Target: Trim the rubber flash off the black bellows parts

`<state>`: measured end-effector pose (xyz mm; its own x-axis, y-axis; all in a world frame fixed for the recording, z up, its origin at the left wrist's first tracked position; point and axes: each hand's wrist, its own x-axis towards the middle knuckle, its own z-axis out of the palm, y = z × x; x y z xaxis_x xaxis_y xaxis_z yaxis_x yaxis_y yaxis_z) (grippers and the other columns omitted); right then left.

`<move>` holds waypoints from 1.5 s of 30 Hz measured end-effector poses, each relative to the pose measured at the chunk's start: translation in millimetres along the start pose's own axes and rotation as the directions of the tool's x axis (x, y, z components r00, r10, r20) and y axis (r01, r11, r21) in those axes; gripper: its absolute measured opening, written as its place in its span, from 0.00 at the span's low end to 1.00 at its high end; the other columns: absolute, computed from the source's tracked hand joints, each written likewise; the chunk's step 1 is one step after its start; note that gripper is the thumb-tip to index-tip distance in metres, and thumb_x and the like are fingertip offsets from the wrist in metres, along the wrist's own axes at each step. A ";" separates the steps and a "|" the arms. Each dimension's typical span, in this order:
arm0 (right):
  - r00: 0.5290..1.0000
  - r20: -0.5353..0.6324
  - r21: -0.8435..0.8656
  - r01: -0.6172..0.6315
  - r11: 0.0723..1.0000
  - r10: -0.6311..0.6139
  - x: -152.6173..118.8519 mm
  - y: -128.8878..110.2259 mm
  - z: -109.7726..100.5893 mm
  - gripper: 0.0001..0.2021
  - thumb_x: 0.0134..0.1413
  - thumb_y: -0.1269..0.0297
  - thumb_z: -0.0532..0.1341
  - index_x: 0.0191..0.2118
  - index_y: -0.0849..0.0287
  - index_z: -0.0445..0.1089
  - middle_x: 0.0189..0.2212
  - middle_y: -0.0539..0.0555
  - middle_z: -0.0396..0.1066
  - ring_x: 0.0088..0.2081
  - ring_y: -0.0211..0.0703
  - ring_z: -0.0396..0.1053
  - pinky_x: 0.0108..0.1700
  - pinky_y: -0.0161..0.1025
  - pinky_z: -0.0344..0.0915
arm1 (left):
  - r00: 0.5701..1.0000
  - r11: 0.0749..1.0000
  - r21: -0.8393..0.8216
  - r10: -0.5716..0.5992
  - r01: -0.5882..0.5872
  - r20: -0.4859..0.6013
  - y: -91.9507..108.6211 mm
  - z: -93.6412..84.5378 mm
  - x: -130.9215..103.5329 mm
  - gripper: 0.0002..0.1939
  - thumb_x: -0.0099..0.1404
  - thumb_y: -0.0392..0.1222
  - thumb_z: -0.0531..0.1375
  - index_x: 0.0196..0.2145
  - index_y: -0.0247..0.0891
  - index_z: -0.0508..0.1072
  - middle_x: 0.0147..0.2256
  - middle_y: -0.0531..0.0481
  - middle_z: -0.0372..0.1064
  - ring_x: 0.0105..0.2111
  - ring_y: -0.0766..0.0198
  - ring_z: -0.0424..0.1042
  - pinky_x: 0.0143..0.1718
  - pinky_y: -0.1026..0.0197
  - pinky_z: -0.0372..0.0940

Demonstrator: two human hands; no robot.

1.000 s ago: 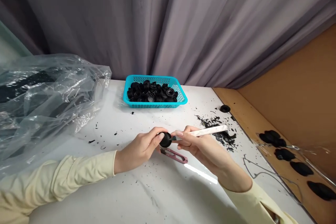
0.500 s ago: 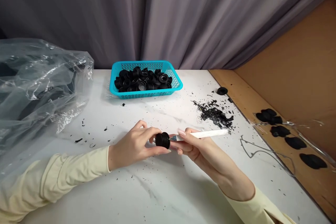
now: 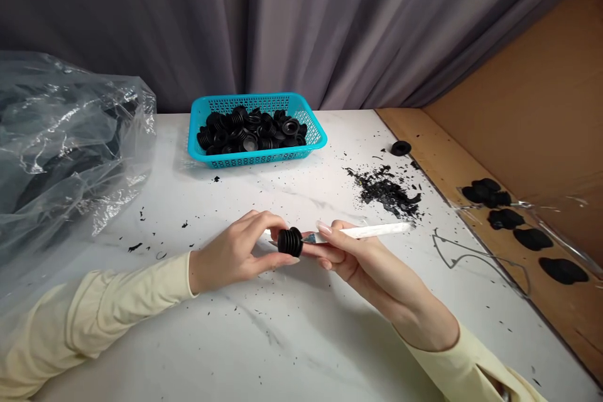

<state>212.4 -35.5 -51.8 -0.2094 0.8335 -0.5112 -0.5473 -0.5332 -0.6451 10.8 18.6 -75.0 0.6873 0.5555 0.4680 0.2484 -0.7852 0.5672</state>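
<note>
Plastic sheeting (image 3: 70,144), clear and crumpled, covers the left end of a white counter (image 3: 226,339), with something dark showing through it. Next comes the left hand (image 3: 235,248), its thumb and fingers pinching a ribbed black piece (image 3: 289,242) from below and above, just over the counter. Behind that hand, a blue basket (image 3: 259,155) with perforated walls holds a heap of similar black pieces (image 3: 257,130). At the ribbed piece's right end is the pointed tip of a white-handled knife (image 3: 377,230); I cannot tell whether it touches. The right hand (image 3: 362,260) pinches the knife between thumb and fingers. Beyond it lie black shavings (image 3: 389,190), then a black ring (image 3: 401,148) near the counter's edge. Farthest right, flat dark pieces (image 3: 532,239) rest on a brown board (image 3: 443,151).
</note>
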 end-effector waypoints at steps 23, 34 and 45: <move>0.982 0.069 0.286 -0.187 0.940 0.174 8.1 0.3 -4.7 0.15 0.33 0.76 0.76 0.22 0.64 0.67 0.26 0.51 0.71 0.26 0.36 0.72 0.18 0.24 0.65 | 0.996 0.971 -0.235 -0.060 0.041 -0.070 9.3 -4.9 2.8 0.07 0.67 0.39 0.56 0.40 0.33 0.69 0.30 0.46 0.72 0.25 0.68 0.71 0.26 0.67 0.69; 0.993 0.022 -0.001 -0.115 0.993 0.115 2.0 -4.4 -5.4 0.15 0.41 0.60 0.73 0.24 0.61 0.68 0.25 0.55 0.76 0.27 0.41 0.76 0.18 0.24 0.64 | 0.860 0.770 -0.390 -0.487 0.505 0.152 27.9 -15.8 11.3 0.10 0.60 0.39 0.60 0.23 0.34 0.66 0.17 0.57 0.58 0.16 0.74 0.56 0.15 0.69 0.52; 0.926 0.052 -0.459 0.354 0.815 -0.373 -11.3 0.6 1.4 0.10 0.49 0.61 0.69 0.23 0.56 0.70 0.25 0.52 0.76 0.27 0.41 0.72 0.28 0.36 0.63 | 0.629 0.409 -0.493 -0.627 0.768 0.460 30.7 -18.3 15.3 0.11 0.55 0.42 0.63 0.24 0.34 0.65 0.20 0.56 0.62 0.19 0.73 0.59 0.18 0.69 0.57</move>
<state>213.3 -45.1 -45.6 -0.0321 0.9785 -0.2036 -0.1477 -0.2061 -0.9673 16.4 8.0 -38.0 0.5907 0.7153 -0.3733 0.2935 0.2405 0.9252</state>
